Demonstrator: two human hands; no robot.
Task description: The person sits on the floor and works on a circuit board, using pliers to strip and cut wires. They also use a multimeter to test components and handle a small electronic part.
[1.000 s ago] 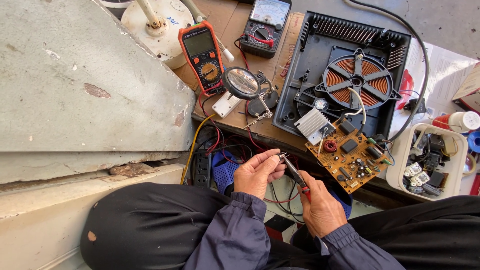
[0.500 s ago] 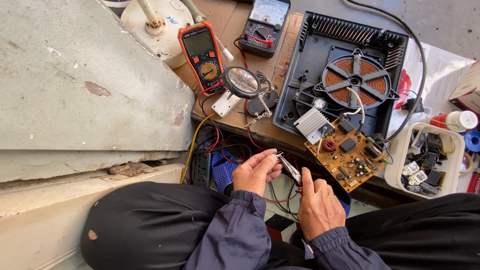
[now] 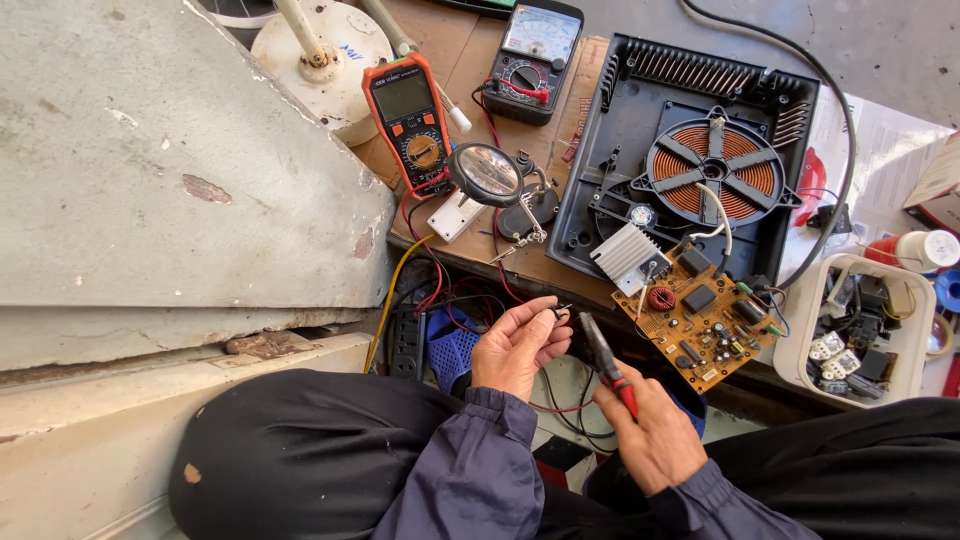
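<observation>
My left hand (image 3: 517,346) pinches a tiny dark electronic part (image 3: 558,313) between thumb and fingertips, held up over my lap. My right hand (image 3: 652,432) grips red-handled pliers (image 3: 607,362), their dark jaws pointing up toward that part with a small gap between them. Just right of the pliers lies a brown circuit board (image 3: 700,312) with a finned silver heat sink (image 3: 628,257), wired to an opened black induction cooker (image 3: 690,170) showing its copper coil (image 3: 713,178).
An orange digital multimeter (image 3: 412,120), a black analog meter (image 3: 533,55), a magnifier on a stand (image 3: 487,175), a white parts tray (image 3: 862,330), a power strip (image 3: 407,340) with tangled wires, and a grey concrete slab (image 3: 150,170) at left.
My left hand has lifted slightly with the small part. My right hand has drawn the pliers back and down a little, so the jaws now sit apart from the left fingers.
</observation>
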